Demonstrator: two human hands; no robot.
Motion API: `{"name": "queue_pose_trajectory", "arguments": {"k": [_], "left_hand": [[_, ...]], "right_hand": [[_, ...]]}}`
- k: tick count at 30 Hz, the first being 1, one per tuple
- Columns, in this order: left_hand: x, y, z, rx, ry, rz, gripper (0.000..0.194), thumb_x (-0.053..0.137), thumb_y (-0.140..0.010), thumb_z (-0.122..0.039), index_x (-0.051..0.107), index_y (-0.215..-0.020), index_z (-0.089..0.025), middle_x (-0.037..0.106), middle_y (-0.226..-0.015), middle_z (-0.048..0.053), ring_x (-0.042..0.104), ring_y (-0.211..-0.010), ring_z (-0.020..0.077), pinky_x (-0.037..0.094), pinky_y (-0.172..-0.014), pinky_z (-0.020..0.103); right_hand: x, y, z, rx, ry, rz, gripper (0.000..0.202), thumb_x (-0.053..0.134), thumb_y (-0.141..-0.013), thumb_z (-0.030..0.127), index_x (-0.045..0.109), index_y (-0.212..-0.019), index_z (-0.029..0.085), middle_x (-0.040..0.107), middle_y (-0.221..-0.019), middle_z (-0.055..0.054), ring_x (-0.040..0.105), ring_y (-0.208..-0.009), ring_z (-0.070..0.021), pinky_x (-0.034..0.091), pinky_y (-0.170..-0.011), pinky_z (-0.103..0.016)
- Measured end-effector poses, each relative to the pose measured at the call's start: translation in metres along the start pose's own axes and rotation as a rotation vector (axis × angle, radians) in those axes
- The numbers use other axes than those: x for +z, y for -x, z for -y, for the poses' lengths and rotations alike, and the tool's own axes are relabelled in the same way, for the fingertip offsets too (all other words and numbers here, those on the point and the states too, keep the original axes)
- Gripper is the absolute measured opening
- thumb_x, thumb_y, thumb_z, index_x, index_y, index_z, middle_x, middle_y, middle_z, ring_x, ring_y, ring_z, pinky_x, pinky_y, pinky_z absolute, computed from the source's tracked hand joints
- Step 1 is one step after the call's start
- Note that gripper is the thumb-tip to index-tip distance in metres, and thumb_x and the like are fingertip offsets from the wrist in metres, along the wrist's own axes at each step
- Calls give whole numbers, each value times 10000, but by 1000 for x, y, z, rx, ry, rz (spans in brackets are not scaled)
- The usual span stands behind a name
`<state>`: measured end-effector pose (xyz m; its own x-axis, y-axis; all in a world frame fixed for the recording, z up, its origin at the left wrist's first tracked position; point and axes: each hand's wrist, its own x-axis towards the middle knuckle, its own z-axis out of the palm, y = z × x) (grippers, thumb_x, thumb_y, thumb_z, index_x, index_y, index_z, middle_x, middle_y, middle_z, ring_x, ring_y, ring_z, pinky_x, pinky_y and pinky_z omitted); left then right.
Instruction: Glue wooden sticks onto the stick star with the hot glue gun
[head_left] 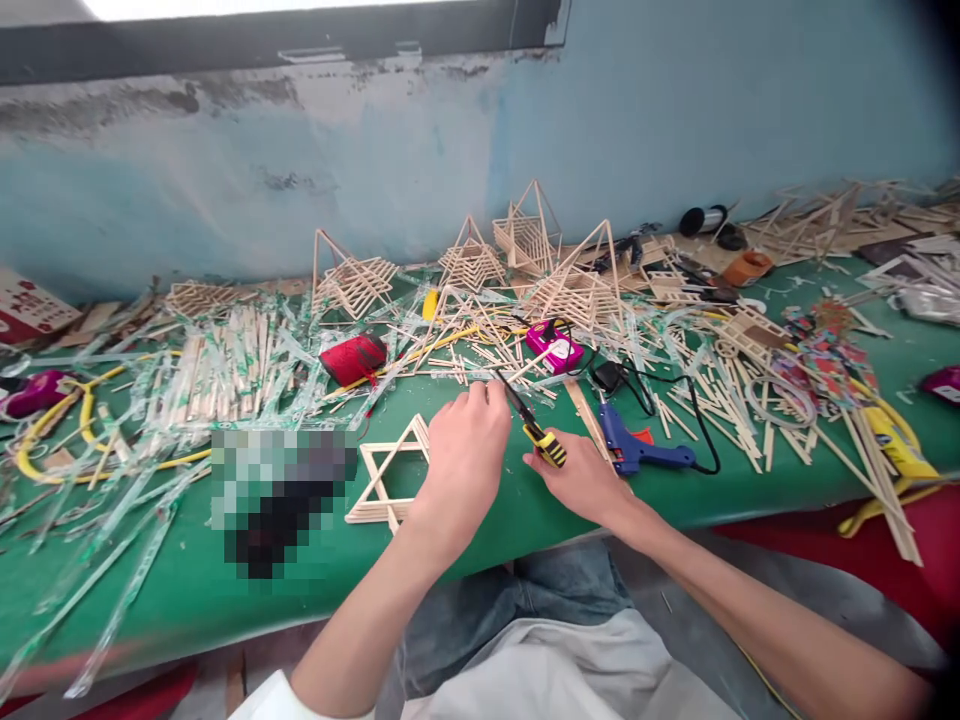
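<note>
The right hand (583, 478) grips the pliers (546, 444), best angled clear of the left hand (466, 440), whose fingers curl inward, whether holding anything I cannot tell.

I'd call this a craft workshop: the green tabletop (517, 520) before me is littered with loose wooden sticks (739, 405), a blue glue gun (626, 450), a wooden star (371, 513) and finished-looking stick frames (352, 285).
</note>
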<state>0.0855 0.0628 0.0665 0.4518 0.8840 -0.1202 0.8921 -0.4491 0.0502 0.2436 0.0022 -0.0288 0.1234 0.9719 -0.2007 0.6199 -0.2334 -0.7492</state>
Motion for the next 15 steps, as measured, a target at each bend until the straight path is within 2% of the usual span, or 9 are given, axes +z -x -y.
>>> {"name": "queue_pose_trajectory", "arguments": {"k": [3, 8, 15], "left_hand": [[5, -14, 6, 21, 10, 39, 332, 410, -900, 35, 632, -1084, -130, 699, -1006, 113, 734, -914, 263, 549, -696, 312], [9, -12, 18, 27, 14, 65, 344, 375, -869, 45, 632, -1012, -135, 685, -978, 118, 723, -950, 268, 555, -712, 321], [10, -17, 21, 43, -35, 34, 351, 360, -816, 59, 622, -910, -154, 665, -844, 88, 725, -831, 260, 533, -633, 307]], "right_hand": [[0, -2, 5, 19, 35, 28, 173, 565, -836, 346, 529, -714, 228, 644, -663, -41, 522, -619, -185, 339, -598, -287], [0, -9, 3, 61, 63, 39, 230, 548, -847, 321, 468, -651, 231, 582, -603, -15, 439, -572, -156, 305, -572, -278], [2, -14, -2, 70, 86, 46, 268, 524, -870, 335, 448, -637, 228, 530, -564, 10, 380, -569, -140, 294, -566, -273]]}}
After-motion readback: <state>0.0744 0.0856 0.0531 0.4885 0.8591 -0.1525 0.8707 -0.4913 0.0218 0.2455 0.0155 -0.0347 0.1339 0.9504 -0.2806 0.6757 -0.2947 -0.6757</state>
